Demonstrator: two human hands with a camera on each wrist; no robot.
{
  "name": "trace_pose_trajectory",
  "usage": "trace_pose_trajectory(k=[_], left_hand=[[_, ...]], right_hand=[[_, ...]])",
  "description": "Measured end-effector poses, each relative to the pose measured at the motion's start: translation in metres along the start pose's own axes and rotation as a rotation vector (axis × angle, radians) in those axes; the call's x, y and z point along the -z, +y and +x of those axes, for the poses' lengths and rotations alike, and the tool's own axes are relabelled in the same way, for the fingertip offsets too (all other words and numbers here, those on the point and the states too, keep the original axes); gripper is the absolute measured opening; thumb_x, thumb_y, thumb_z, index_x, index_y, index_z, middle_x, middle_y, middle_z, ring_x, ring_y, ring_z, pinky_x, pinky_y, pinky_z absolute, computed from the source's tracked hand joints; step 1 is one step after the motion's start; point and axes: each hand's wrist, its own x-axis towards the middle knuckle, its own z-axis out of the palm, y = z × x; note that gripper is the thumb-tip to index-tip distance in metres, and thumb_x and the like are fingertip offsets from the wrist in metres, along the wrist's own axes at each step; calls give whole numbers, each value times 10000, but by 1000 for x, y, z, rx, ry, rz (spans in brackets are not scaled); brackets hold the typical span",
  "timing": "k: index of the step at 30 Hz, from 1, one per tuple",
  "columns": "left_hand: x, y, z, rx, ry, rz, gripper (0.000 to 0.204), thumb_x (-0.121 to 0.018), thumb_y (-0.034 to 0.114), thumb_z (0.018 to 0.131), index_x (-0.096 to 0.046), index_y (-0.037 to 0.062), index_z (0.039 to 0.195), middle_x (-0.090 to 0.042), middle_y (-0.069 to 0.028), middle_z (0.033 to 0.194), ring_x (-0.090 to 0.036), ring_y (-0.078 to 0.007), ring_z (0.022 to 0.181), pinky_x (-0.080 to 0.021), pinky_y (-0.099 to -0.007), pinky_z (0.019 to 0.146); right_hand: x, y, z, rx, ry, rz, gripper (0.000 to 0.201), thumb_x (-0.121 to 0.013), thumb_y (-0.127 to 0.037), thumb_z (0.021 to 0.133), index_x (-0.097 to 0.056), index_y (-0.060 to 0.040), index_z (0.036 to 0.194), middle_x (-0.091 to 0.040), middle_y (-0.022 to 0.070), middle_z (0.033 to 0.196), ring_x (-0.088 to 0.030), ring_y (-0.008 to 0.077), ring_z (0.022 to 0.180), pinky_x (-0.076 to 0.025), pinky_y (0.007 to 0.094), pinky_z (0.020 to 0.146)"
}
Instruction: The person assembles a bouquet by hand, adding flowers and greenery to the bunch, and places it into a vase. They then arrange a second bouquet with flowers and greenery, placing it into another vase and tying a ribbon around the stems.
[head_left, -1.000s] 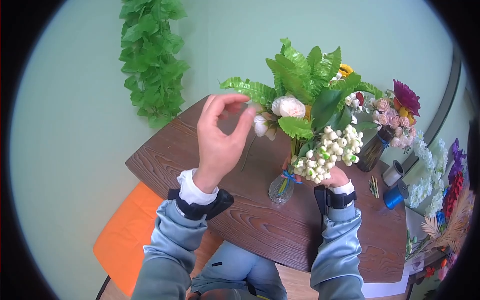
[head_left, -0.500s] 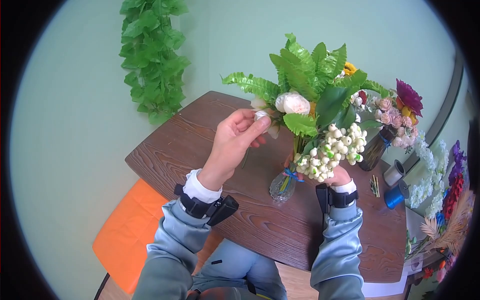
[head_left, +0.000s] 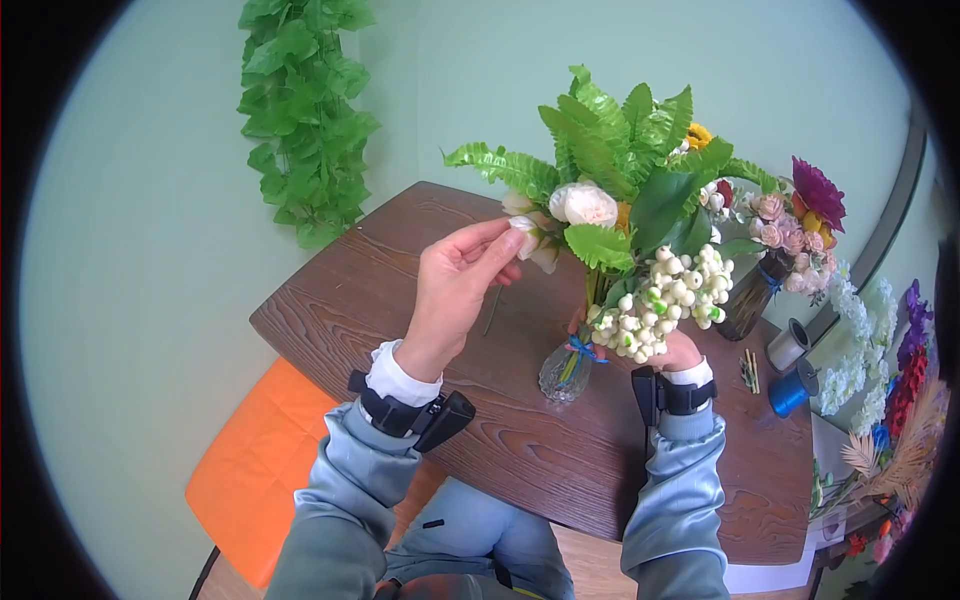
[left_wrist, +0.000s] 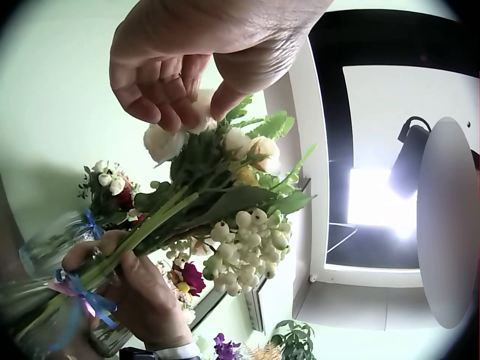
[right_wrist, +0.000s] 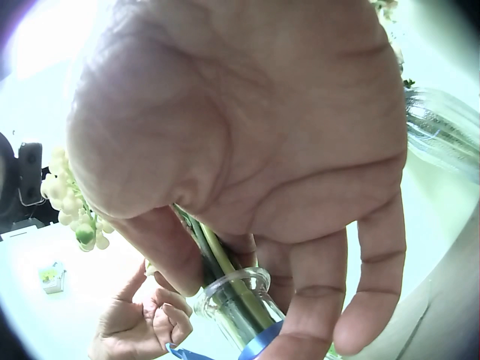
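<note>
My left hand (head_left: 455,290) pinches a pale petal of a cream flower (head_left: 540,240) at the bouquet's left side; the left wrist view has these fingertips on a white bloom. Around the bouquet's green stems (left_wrist: 150,232), just above the glass vase (head_left: 566,374), curl the fingers of my right hand (left_wrist: 150,296). A blue ribbon (head_left: 583,350) is tied at the vase's neck. White berries (head_left: 665,305), fern leaves (head_left: 600,140) and a pale pink bloom (head_left: 590,205) fill the bouquet. The berries hide part of my right hand in the head view.
A second vase (head_left: 745,300) with pink and purple flowers stands behind at the right. Two spools, one silver (head_left: 788,347) and one blue (head_left: 793,390), lie near short sticks (head_left: 749,371) on the wooden table (head_left: 500,420). Loose flowers lie further right; an orange seat (head_left: 250,460) is at the left.
My left hand has come down and right from above the bouquet's left side, and its fingertips have closed on the cream flower's petal. My right hand has stayed at the stems.
</note>
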Motion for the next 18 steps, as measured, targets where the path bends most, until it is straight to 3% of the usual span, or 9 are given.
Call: trace_pose_trajectory(k=[1,3,6,8,11,16,18], left_hand=[[1,-1,0,-33,21,-24,266,-596,172,895,-601,-14,1086,-624,-34,870,-579,-88,719,-482,-214,656],[2,-4,1,-50,38,-34,259,-593,150,892,-594,-14,1092,-624,-35,855,-580,-93,714,-480,-214,654],[8,-9,2,-32,82,-88,291,-596,111,875,-559,-10,1137,-620,-38,882,-583,-101,732,-477,-219,659],[9,-12,1,2,110,-132,337,-602,95,862,-530,-6,1176,-617,-39,925,-584,-104,754,-474,-224,666],[0,-18,-2,173,-16,-1,466,-644,117,824,-454,41,1243,-548,-38,1130,-577,-111,872,-466,-239,704],[-13,-14,2,191,-122,19,376,-634,98,833,-495,51,1179,-589,-47,1078,-598,-115,829,-477,-242,687],[-13,-15,4,191,-136,-3,344,-633,95,836,-512,52,1155,-607,-48,1050,-604,-114,811,-482,-242,680]], right_hand=[[2,-1,-1,-1,0,0,287,-678,-159,807,-577,-23,1038,-589,43,962,-514,82,754,-436,210,610],[7,-6,-3,-113,-99,-179,383,-588,-140,826,-527,-58,1195,-556,106,1186,-512,252,1089,-397,343,954],[6,-7,-2,-125,-90,-152,393,-595,-133,820,-528,-62,1201,-551,105,1200,-508,252,1101,-391,342,962],[5,-8,-2,-153,-84,-82,401,-598,-130,816,-528,-63,1205,-547,105,1210,-504,252,1110,-389,342,966],[6,-7,-3,-150,-84,-64,412,-602,-126,810,-527,-64,1210,-536,104,1231,-494,251,1127,-385,343,972],[5,-5,-2,-121,-124,-172,418,-609,-127,802,-532,-69,1209,-525,104,1243,-481,251,1143,-378,346,981],[2,1,-2,-18,-29,-36,250,-635,-120,834,-564,-27,1055,-581,41,976,-520,101,801,-444,233,658]])
